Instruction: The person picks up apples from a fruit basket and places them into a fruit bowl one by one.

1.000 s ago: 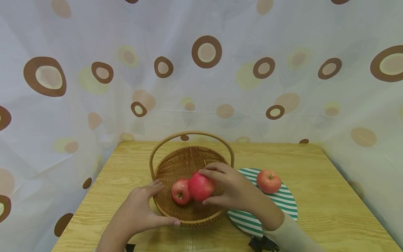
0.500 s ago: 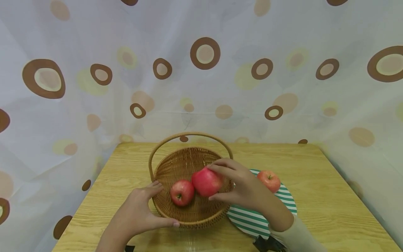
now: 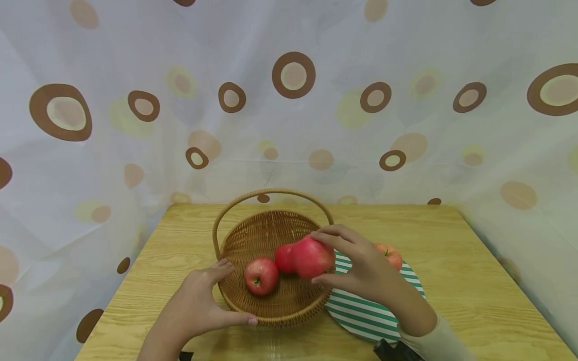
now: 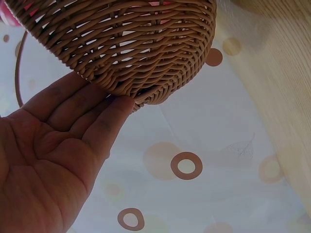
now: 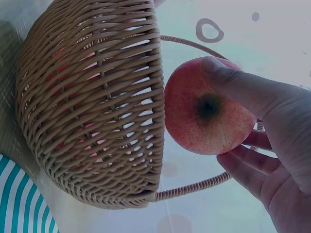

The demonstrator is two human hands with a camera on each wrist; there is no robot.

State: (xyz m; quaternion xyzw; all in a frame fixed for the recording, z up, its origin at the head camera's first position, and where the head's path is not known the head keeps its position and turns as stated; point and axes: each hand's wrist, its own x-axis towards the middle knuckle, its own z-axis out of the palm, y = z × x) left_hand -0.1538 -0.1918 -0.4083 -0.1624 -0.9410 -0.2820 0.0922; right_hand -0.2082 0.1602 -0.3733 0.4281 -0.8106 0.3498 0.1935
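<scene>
A round wicker basket (image 3: 253, 233) with an arched handle stands tilted toward me. Inside it lie a red apple (image 3: 261, 276) and another red apple (image 3: 283, 258), partly hidden behind the one I hold. My right hand (image 3: 361, 263) grips a red apple (image 3: 312, 256) between thumb and fingertips at the basket's right rim; the right wrist view shows this apple (image 5: 206, 104) beside the wicker edge. My left hand (image 3: 198, 303) touches the basket's left and front rim, thumb spread wide from nearly straight fingers. Its fingertips meet the wicker wall (image 4: 126, 53) in the left wrist view.
Right of the basket lies a round green-and-white striped mat (image 3: 361, 318), partly under my right forearm. One more apple (image 3: 389, 254) rests on it, half hidden by my wrist. A patterned curtain (image 3: 293, 130) hangs behind the wooden table (image 3: 460, 281).
My right hand has moved right with its apple, from over the basket's middle to the right rim. The second apple in the basket has come into view. The left hand stays put.
</scene>
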